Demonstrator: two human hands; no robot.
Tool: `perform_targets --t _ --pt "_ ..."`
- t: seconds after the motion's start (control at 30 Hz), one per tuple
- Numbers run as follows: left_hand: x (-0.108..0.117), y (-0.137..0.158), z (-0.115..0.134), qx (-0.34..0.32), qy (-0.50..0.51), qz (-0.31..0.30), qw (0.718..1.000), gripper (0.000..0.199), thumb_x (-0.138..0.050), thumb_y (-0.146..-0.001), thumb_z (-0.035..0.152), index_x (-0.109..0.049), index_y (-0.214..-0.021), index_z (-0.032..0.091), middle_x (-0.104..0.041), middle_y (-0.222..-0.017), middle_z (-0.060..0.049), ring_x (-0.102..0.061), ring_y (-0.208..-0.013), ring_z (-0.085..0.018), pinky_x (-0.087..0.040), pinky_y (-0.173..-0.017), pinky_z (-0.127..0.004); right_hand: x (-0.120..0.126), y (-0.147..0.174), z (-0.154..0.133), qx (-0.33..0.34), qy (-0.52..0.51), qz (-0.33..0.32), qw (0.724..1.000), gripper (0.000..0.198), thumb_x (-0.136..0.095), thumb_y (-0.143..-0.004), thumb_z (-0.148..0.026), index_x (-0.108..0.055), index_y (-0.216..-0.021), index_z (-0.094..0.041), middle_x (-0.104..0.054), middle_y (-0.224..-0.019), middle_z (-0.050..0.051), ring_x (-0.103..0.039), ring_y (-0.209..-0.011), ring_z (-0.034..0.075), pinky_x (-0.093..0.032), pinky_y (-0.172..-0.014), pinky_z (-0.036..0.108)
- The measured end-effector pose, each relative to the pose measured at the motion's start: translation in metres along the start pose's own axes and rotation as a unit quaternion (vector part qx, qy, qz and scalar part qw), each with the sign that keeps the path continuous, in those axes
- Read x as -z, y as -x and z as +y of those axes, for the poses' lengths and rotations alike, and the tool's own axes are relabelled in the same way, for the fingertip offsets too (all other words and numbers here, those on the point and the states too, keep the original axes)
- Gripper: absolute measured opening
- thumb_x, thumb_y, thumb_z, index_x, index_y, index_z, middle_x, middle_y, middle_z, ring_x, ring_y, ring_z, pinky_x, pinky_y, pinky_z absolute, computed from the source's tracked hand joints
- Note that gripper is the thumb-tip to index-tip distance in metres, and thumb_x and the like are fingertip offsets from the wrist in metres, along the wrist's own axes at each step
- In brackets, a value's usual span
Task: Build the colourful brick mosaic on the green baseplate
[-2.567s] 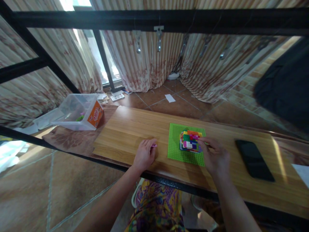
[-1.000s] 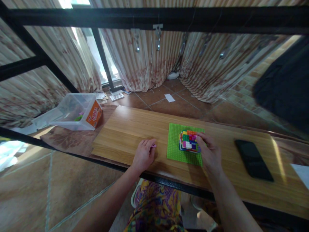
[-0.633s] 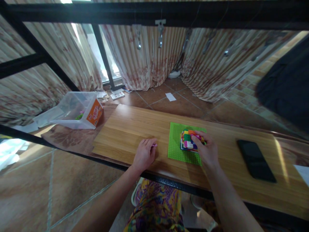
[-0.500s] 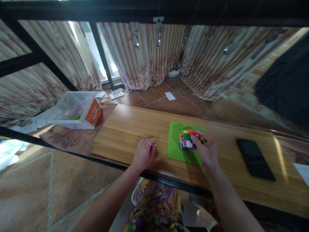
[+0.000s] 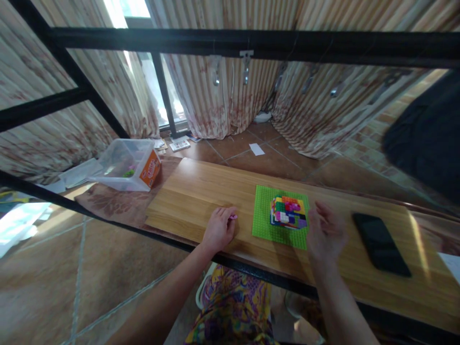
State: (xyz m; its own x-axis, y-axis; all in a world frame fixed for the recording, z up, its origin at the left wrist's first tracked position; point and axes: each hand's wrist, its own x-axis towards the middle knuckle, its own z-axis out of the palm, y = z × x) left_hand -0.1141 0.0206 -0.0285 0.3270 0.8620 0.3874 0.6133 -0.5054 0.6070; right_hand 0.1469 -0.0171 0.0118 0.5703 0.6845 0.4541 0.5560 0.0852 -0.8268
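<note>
A multicoloured stack of toy bricks stands on the green studded baseplate, with pink, orange, yellow, green and purple pieces showing on top. To the left, my left hand rests on the wooden board, fingers closed on a small pink-purple toy brick. My right hand hovers at the right edge of the baseplate, apart from the stack. Its fingers look bent but are smeared by motion, so whether anything is in them cannot be made out.
The baseplate lies on a wooden board. A black phone lies at the right. At the far left stands a clear plastic box with an orange label and a few bricks inside. A dark metal bar crosses above the board.
My right hand has come off the brick stack and moved right, uncovering its top. My left hand stays in place with the pink-purple brick. The camera view has tilted slightly upward.
</note>
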Motion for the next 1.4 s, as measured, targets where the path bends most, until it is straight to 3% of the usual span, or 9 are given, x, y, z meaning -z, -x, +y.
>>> perform_targets --t 0.07,0.27,0.43,0.6,0.73,0.83,1.03,1.2,1.4 --pt "0.000 0.000 0.000 0.003 0.008 -0.002 1.000 0.037 -0.053 -0.082 0.008 -0.056 -0.118 0.017 -0.068 -0.098 -0.007 -0.059 -0.095 -0.022 -0.049 -0.089 -0.039 0.001 0.013 -0.020 0.020 0.012 0.001 1.000 0.029 -0.057 -0.089 -0.042 -0.069 -0.104 -0.020 -0.069 -0.102 0.009 -0.064 -0.093 0.022 -0.049 -0.086 0.039" --pt "0.002 0.002 0.003 0.025 0.034 -0.003 0.999 0.046 -0.053 -0.077 0.005 -0.055 -0.121 0.018 -0.068 -0.100 -0.007 -0.060 -0.097 -0.023 -0.051 -0.089 -0.040 -0.040 0.054 -0.059 0.147 0.041 -0.285 0.946 0.022 -0.049 -0.092 -0.024 -0.069 -0.101 -0.022 -0.071 -0.100 0.007 -0.065 -0.094 0.021 -0.050 -0.087 0.037" --pt "0.002 0.003 0.002 0.031 0.033 0.001 0.999 0.052 -0.053 -0.073 0.003 -0.055 -0.122 0.018 -0.069 -0.105 -0.008 -0.059 -0.102 -0.024 -0.052 -0.089 -0.042 -0.083 0.062 -0.052 0.183 0.105 -0.362 0.908 0.026 -0.045 -0.089 -0.014 -0.067 -0.102 -0.019 -0.067 -0.099 0.011 -0.061 -0.092 0.023 -0.048 -0.084 0.037" --pt "0.002 0.003 0.002 0.026 0.038 0.014 0.999 0.051 -0.052 -0.073 0.003 -0.054 -0.123 0.017 -0.067 -0.111 -0.009 -0.059 -0.104 -0.024 -0.051 -0.094 -0.043 -0.103 0.058 -0.043 0.188 0.153 -0.395 0.886 0.022 -0.045 -0.091 -0.015 -0.066 -0.092 -0.020 -0.063 -0.091 0.010 -0.058 -0.085 0.022 -0.047 -0.078 0.034" --pt "0.002 0.004 0.002 0.034 0.043 0.019 0.998 0.055 -0.052 -0.073 0.003 -0.051 -0.127 0.016 -0.068 -0.106 -0.009 -0.059 -0.101 -0.023 -0.052 -0.092 -0.042 -0.100 0.057 -0.045 0.187 0.148 -0.392 0.888 0.022 -0.045 -0.092 -0.018 -0.065 -0.082 -0.020 -0.063 -0.087 0.009 -0.058 -0.083 0.021 -0.046 -0.077 0.033" --pt "0.002 0.004 0.002 0.039 0.047 0.015 0.998 0.058 -0.052 -0.072 0.002 -0.051 -0.128 0.018 -0.068 -0.104 -0.008 -0.060 -0.098 -0.022 -0.053 -0.088 -0.040 -0.083 0.056 -0.054 0.169 0.093 -0.363 0.912 0.021 -0.045 -0.092 -0.019 -0.064 -0.083 -0.020 -0.065 -0.084 0.006 -0.060 -0.080 0.019 -0.047 -0.075 0.031" --pt "0.003 0.003 0.001 0.034 0.033 0.004 0.999 0.049 -0.055 -0.076 0.006 -0.054 -0.124 0.018 -0.067 -0.099 -0.006 -0.060 -0.094 -0.021 -0.053 -0.084 -0.038 -0.031 0.044 -0.056 0.039 -0.015 -0.239 0.970 0.016 -0.056 -0.088 -0.032 -0.067 -0.087 -0.022 -0.069 -0.084 0.003 -0.064 -0.074 0.016 -0.052 -0.069 0.029" --pt "0.003 0.002 0.002 0.027 0.022 0.001 0.999 0.046 -0.056 -0.078 0.006 -0.054 -0.122 0.018 -0.066 -0.098 -0.005 -0.060 -0.094 -0.021 -0.052 -0.087 -0.038 0.005 0.022 -0.034 0.039 0.024 -0.180 0.983 0.027 -0.056 -0.088 -0.036 -0.069 -0.107 -0.022 -0.069 -0.101 0.007 -0.066 -0.088 0.019 -0.054 -0.076 0.033" --pt "0.005 0.001 0.002 0.019 0.008 0.000 1.000 0.042 -0.056 -0.079 0.007 -0.054 -0.120 0.018 -0.066 -0.097 -0.005 -0.059 -0.096 -0.022 -0.050 -0.089 -0.039 0.025 0.006 -0.020 0.043 0.076 -0.140 0.986 0.027 -0.055 -0.088 -0.039 -0.071 -0.098 -0.020 -0.069 -0.094 0.007 -0.065 -0.083 0.020 -0.053 -0.072 0.033"
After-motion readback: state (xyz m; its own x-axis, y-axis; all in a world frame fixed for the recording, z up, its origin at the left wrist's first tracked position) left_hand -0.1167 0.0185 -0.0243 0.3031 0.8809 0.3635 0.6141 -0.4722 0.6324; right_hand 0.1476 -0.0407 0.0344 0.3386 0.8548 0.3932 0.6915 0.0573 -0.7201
